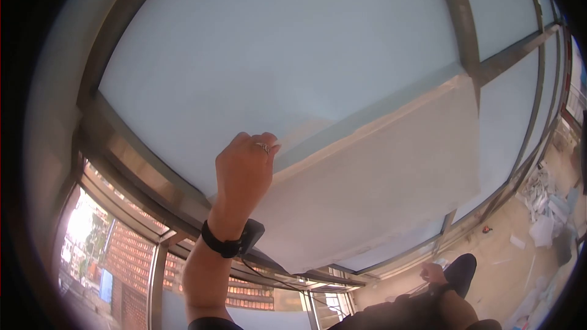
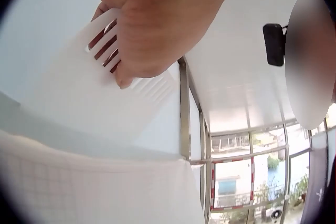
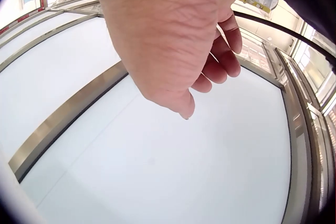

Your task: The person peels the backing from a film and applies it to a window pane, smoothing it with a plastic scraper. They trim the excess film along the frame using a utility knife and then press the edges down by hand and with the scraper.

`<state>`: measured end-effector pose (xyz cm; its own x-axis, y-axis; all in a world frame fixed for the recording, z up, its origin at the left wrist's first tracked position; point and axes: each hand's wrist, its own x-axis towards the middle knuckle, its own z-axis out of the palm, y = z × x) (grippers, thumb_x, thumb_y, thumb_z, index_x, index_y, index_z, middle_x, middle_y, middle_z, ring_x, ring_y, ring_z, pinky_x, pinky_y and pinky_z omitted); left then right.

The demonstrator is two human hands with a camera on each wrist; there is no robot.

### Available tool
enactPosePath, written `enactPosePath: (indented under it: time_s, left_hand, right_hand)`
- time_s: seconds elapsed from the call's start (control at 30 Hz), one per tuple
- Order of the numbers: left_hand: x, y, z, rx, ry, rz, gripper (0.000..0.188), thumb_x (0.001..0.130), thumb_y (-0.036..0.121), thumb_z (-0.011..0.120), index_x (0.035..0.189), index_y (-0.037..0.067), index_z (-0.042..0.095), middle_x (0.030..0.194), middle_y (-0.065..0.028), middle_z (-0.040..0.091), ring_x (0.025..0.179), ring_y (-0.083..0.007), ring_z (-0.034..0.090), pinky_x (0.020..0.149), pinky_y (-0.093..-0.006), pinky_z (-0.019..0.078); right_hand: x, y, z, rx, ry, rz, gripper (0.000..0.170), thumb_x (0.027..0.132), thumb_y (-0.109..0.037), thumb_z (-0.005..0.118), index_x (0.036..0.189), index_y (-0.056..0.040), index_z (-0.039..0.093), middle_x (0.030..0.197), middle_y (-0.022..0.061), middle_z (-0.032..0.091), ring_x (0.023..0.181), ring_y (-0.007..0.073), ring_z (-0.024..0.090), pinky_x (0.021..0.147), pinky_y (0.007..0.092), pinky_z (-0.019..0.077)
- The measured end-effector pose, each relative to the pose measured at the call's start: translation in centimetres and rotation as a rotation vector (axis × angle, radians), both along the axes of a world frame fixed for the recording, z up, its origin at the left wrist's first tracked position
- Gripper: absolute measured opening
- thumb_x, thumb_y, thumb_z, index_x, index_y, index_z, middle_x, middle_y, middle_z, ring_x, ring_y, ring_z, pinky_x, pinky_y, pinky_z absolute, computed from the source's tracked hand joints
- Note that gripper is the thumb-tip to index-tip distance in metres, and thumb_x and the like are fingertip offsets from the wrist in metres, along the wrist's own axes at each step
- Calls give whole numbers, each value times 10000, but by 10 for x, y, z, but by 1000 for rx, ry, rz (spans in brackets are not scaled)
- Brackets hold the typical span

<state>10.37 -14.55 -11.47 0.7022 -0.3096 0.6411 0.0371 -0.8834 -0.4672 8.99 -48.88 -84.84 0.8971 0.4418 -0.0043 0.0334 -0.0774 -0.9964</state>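
Note:
My left hand (image 1: pixel 244 165), with a ring on one finger, is raised in front of a large pale glass pane (image 1: pixel 275 36). In the left wrist view it grips a white plastic scraper (image 2: pixel 79 82) by its slotted part, thumb on the near side, the broad blade close to the pane. Just below hangs a large white sheet (image 1: pixel 379 165), its upper edge curled away from the pane; faint grid lines show on it in the left wrist view. Low beside the body, my right hand (image 3: pixel 163 40) hangs with fingers loosely curled and nothing in them.
Metal frame bars (image 1: pixel 458 18) border the pane. Windows (image 1: pixel 122 256) with a brick building outside stand at lower left. Crumpled white scraps (image 1: pixel 541 208) lie on the tan floor (image 1: pixel 489 263) at right. A thin cable (image 1: pixel 269 276) runs from the left wrist camera.

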Motion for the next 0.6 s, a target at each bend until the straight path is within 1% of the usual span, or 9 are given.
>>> enactPosePath:
  time_s: [0.17, 0.23, 0.27, 0.33, 0.37, 0.4, 0.47, 0.5, 0.6]
  left_hand:
    - [-21, 28, 21, -65, -98, 55, 105, 863, 188, 699, 865, 88, 665, 756, -63, 648, 748, -261, 612, 637, -384, 531]
    - [-27, 33, 13, -48, -79, 48, 107, 859, 185, 703, 867, 84, 669, 757, -68, 647, 745, -268, 614, 637, -384, 531]
    - [-30, 36, 10, -40, -64, 25, 109, 856, 183, 707, 869, 80, 673, 759, -73, 646, 743, -275, 615, 636, -385, 531]
    - [-37, 51, 6, -40, -40, 54, 115, 848, 179, 715, 879, 75, 677, 770, -87, 647, 747, -288, 620, 640, -388, 532]
    - [-40, 59, 7, -38, -18, 71, 123, 841, 175, 723, 889, 71, 681, 781, -101, 648, 751, -301, 625, 644, -392, 533]
    - [-45, 73, 13, -36, -13, 78, 123, 841, 175, 723, 889, 71, 681, 781, -101, 648, 751, -301, 625, 644, -392, 533]
    - [-56, 101, 26, 120, -135, 26, 138, 831, 163, 736, 902, 56, 686, 797, -130, 644, 760, -323, 638, 652, -401, 533]
    - [-63, 95, 32, -163, -128, 61, 145, 823, 144, 748, 904, 41, 686, 817, -148, 649, 770, -347, 647, 666, -415, 533]
    - [-69, 112, 21, -152, -163, 2, 150, 813, 117, 760, 909, 27, 687, 832, -151, 659, 776, -357, 650, 664, -419, 532]
  right_hand:
    - [4, -2, 22, -25, 86, 31, 316, 695, -218, 788, 922, -90, 609, 731, 74, 654, 717, 300, 659, 635, 420, 503]
    - [8, -7, 18, -278, -350, 102, 315, 697, -223, 794, 918, -86, 617, 711, 73, 649, 699, 304, 653, 632, 416, 501]
    - [8, -4, 20, -271, -349, 114, 315, 697, -223, 794, 918, -86, 617, 711, 73, 649, 699, 304, 653, 632, 416, 501]
    - [6, -5, 21, -61, 101, 40, 287, 733, -213, 782, 931, -71, 630, 702, 65, 649, 682, 266, 657, 610, 378, 514]
    - [7, 2, 49, 115, 774, -164, 211, 809, -204, 738, 915, -54, 631, 697, 58, 638, 672, 206, 656, 573, 335, 517]
    - [6, 1, 44, 114, 780, -157, 211, 809, -204, 738, 915, -54, 631, 697, 58, 638, 672, 206, 656, 573, 335, 517]
    - [8, -9, 26, -374, -358, 101, 165, 876, -198, 679, 864, -42, 626, 700, 55, 623, 672, 169, 649, 546, 304, 513]
    - [6, -4, -13, -28, 253, -60, 192, 910, -219, 650, 840, -41, 635, 699, 56, 610, 662, 177, 647, 533, 306, 503]
    - [5, -5, -29, -18, 123, -27, 194, 919, -211, 640, 843, -33, 640, 696, 54, 613, 667, 181, 651, 530, 303, 500]
